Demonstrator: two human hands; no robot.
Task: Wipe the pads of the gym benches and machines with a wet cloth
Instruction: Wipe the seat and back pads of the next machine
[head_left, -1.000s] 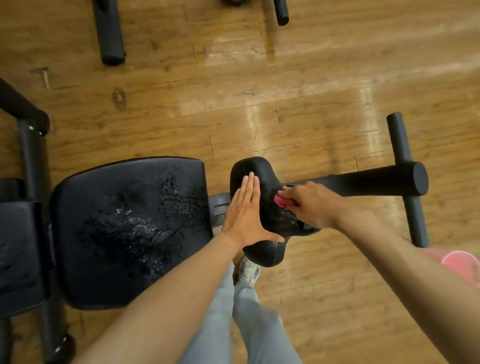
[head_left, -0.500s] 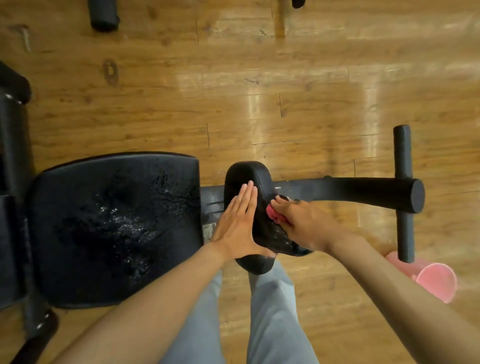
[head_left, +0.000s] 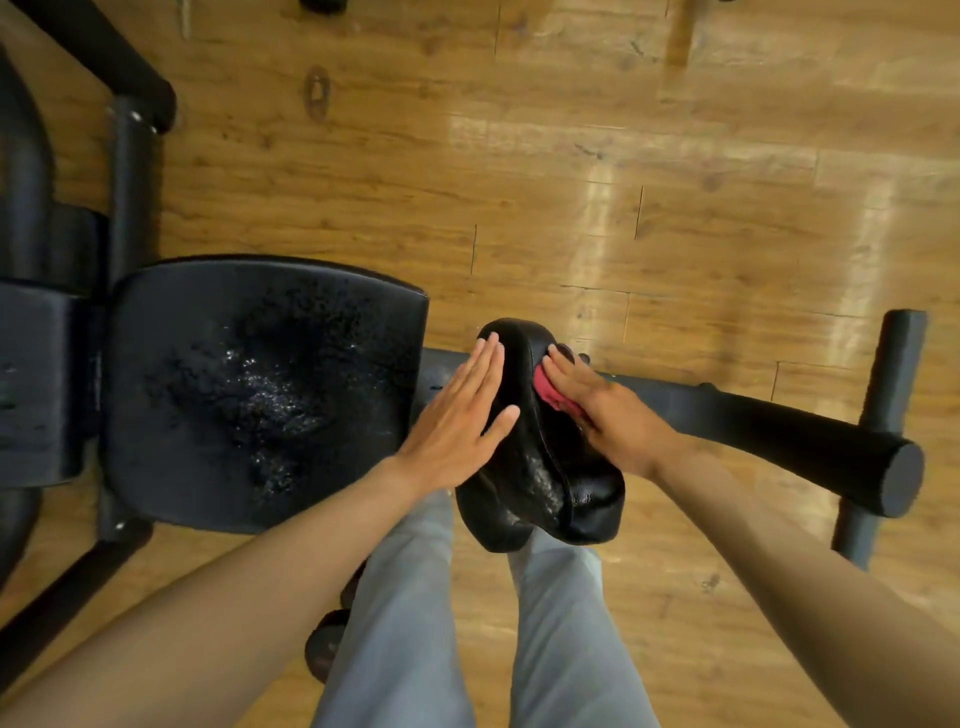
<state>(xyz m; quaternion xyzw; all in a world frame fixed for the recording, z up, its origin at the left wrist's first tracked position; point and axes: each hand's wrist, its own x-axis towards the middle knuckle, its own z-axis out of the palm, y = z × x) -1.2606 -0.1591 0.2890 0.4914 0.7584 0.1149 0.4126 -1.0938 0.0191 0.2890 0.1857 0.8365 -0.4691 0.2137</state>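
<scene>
Glossy wooden floor (head_left: 649, 171) lies under a black gym bench whose wide seat pad (head_left: 260, 389) glistens with water droplets. Just right of it stands a smaller curved black pad (head_left: 550, 493), wet in its lower part. Left hand (head_left: 460, 415) lies flat against that pad's left side, fingers straight and together. Right hand (head_left: 608, 410) presses a pink cloth (head_left: 551, 391) onto the pad's right face, fingers spread over it. Grey trouser legs (head_left: 405, 623) show below.
</scene>
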